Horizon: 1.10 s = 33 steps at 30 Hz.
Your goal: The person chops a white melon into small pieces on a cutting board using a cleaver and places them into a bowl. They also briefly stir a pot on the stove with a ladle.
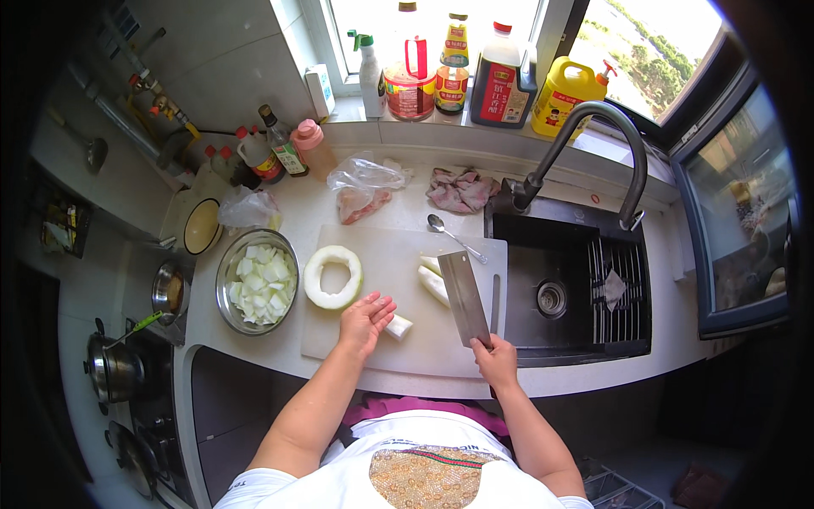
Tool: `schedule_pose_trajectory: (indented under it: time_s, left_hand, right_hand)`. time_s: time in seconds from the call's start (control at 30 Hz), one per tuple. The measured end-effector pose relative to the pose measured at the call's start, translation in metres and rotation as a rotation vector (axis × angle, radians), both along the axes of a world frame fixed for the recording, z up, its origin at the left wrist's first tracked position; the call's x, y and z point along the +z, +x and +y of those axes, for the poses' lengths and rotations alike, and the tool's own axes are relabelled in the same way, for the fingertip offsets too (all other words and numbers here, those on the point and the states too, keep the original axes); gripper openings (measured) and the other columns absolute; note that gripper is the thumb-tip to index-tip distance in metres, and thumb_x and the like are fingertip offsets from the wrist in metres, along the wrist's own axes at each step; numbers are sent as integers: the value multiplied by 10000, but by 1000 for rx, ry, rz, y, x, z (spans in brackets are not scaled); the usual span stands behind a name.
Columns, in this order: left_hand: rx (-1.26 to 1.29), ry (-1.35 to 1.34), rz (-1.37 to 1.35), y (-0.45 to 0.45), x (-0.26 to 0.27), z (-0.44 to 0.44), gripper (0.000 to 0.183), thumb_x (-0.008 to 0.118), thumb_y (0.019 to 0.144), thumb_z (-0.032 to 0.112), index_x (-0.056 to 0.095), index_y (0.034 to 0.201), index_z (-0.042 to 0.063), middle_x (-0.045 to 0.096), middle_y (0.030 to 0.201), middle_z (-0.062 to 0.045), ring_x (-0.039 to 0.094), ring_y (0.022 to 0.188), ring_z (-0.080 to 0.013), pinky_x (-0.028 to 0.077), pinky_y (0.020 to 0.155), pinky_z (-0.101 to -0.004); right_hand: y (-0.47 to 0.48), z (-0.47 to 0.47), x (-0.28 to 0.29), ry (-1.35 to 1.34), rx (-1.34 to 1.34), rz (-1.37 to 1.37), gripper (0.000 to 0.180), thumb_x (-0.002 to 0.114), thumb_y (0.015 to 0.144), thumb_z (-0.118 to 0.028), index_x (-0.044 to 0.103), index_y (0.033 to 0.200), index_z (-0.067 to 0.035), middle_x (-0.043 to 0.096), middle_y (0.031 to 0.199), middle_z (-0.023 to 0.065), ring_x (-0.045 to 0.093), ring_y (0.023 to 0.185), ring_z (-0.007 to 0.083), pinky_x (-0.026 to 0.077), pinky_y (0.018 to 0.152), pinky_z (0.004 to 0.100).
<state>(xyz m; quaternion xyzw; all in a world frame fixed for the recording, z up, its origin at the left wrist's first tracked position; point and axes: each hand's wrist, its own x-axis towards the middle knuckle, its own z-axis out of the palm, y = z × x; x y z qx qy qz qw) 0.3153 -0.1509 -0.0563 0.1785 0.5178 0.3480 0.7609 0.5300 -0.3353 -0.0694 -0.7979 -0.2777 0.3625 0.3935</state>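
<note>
My right hand grips the handle of a cleaver, its wide blade pointing away from me over the right part of a white cutting board. My left hand is held over the board, fingers extended and nothing in it. Beside its fingertips lies a short pale melon piece, partly hidden by the hand. A thick ring of pale melon with a thin green rim rests at the board's left. Longer melon strips lie left of the blade, which partly covers them.
A glass bowl of white chunks stands left of the board. A metal spoon lies across its back edge. Behind are bagged meat and a crumpled cloth. The black sink and faucet are on the right.
</note>
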Motion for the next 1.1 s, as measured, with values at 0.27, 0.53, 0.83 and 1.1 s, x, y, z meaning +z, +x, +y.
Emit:
schedule_pose_trajectory:
  time_s: [0.27, 0.53, 0.83, 1.1]
  left_hand:
    - [124, 284, 136, -18, 15, 30, 282, 559, 905, 15, 545, 1183, -34, 667, 1046, -134, 672, 877, -183, 551, 717, -268]
    - [264, 711, 1333, -156, -24, 91, 244, 726, 807, 107, 672, 1012, -14, 708, 841, -105, 673, 747, -208, 520, 701, -312]
    - [-657, 1491, 912, -73, 1, 6, 330, 734, 723, 78, 680, 1048, 97, 664, 1048, -67, 616, 1000, -289, 514, 846, -377]
    - [-1348, 1341, 935, -19, -15, 35, 362, 747, 661, 100, 617, 998, 108, 614, 1073, -96, 578, 1007, -317, 491, 838, -418]
  right_hand:
    - [-11, 9, 3, -14, 54, 26, 233, 680, 845, -239, 694, 843, -7, 621, 613, 111, 557, 554, 176, 455, 575, 331]
    - [-31, 28, 0, 9, 175, 15, 207, 678, 857, -214, 692, 840, -9, 594, 586, 62, 522, 519, 126, 421, 510, 302]
    - [-54, 55, 8, 12, 210, 41, 236, 688, 848, -243, 701, 848, -7, 626, 613, 100, 545, 538, 162, 453, 555, 322]
    - [-55, 46, 3, 40, 199, 4, 209, 681, 867, -215, 676, 817, -13, 571, 580, 30, 494, 494, 100, 394, 473, 287]
